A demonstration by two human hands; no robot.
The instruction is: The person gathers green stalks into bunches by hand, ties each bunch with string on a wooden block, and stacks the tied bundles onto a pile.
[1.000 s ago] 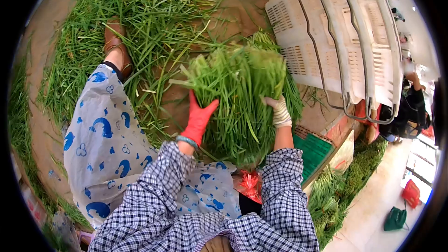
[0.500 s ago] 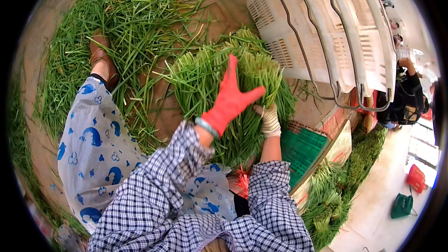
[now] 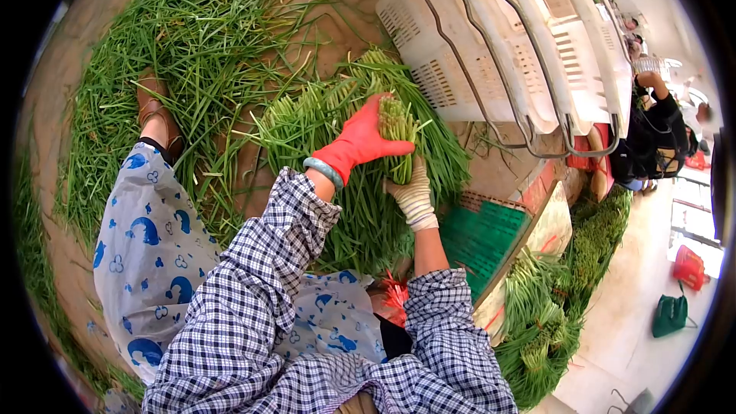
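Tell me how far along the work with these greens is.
Looks done: the neat bunches lying beyond the green board. In hand: a small bunch between the left hand and right hand, over a roughly aligned pile. Apparently left: tangled loose stalks beside the brown shoe.

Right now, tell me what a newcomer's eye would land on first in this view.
First, probably, the bright red glove on the left hand, mid-view against a green bunch that the right hand grips in a pale striped glove. Next, the big white slotted crates at upper right, tilted in this view, and the loose green stalks strewn across the upper left, around a brown shoe.
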